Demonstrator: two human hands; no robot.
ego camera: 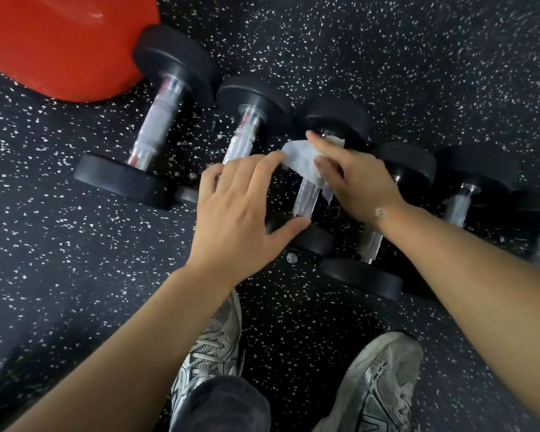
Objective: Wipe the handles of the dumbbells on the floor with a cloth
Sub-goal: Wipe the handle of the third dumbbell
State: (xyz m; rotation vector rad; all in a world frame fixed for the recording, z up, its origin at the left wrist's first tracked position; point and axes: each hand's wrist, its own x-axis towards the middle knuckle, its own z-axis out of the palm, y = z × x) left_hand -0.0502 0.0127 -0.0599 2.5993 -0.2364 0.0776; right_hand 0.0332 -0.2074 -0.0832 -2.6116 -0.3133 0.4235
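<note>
A: Take the red shell (66,42) at the top left as the marker. What lies next to it?

B: Touching its right edge is the largest dumbbell (150,120), flat on the speckled floor (44,244), its handle bare. Just right of that lies a second dumbbell (247,126), and the left hand (234,210) covers its near end.

A: Is the left hand gripping anything?

B: No. It is spread, fingers loose; the fingertips reach the edge of the cloth (309,160) and the thumb rests on the near weight of the third dumbbell (312,182).

A: And the cloth?

B: White and crumpled, draped over the upper part of the third dumbbell's handle, well right of the red shell. The right hand (353,182) presses down on it, fingers curled over it, clamping it against the handle. The lower part of that handle shows bare.

A: Further right?

B: A fourth dumbbell (374,232) lies partly under the right wrist, then a fifth (462,198), and a blurred one at the frame edge. Below the arms, far from the shell, two grey sneakers (384,388) stand on the floor.
</note>
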